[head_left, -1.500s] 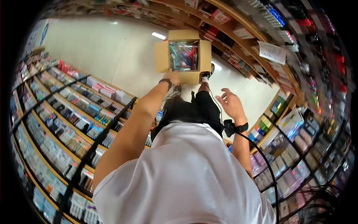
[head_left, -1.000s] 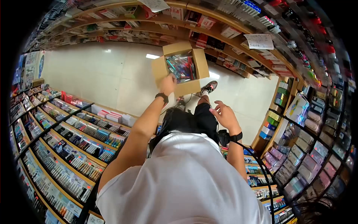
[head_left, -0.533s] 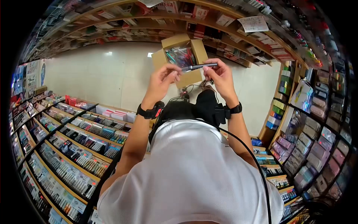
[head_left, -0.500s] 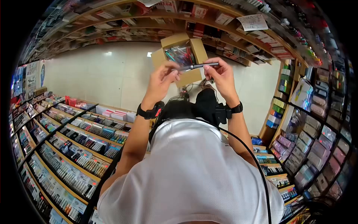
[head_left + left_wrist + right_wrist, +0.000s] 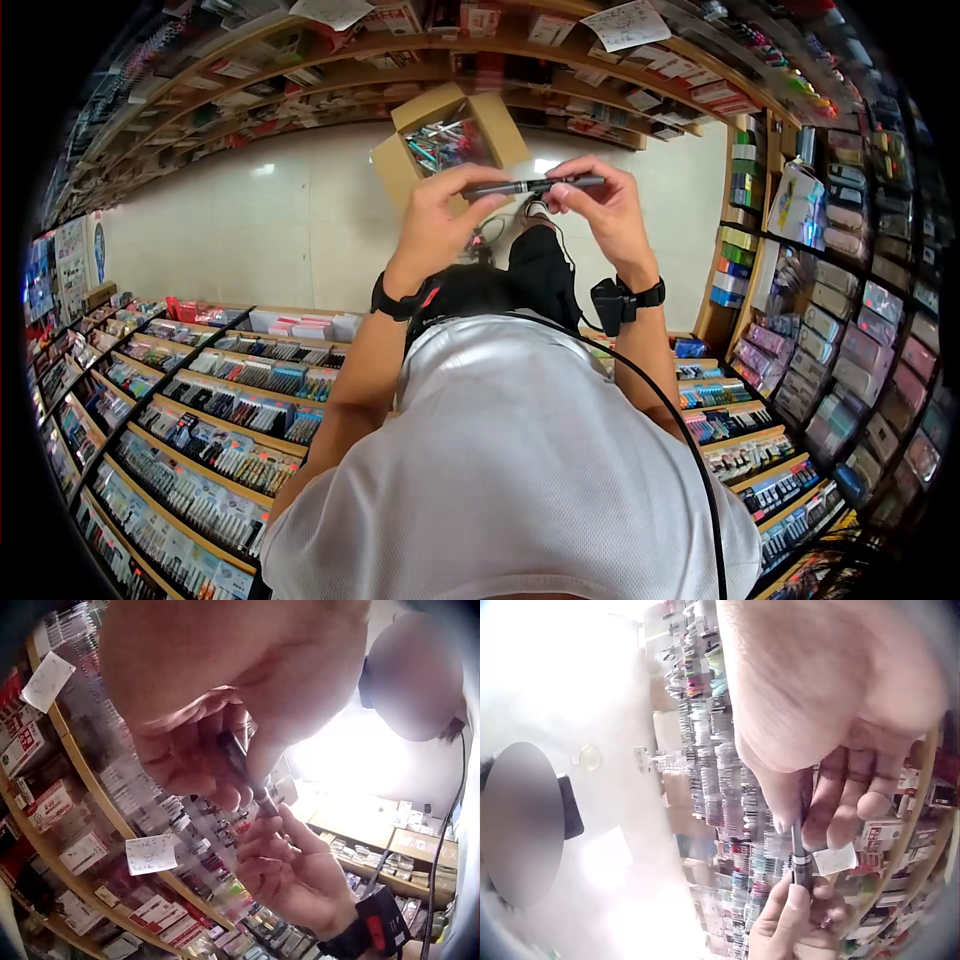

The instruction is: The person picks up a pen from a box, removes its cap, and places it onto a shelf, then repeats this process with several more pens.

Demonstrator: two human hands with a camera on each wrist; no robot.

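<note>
Pale floor lies under an open cardboard box of slim coloured items, with stocked shelves just beyond it. On the box's near side, above the floor, the left hand and right hand pinch opposite ends of a dark pen. The head view alone shows the box; both wrist views add a bright ceiling.

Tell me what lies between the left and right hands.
In the head view, a dark pen with a pale band spans the gap, held toward one end by the left hand and toward the other by the right hand.
</note>
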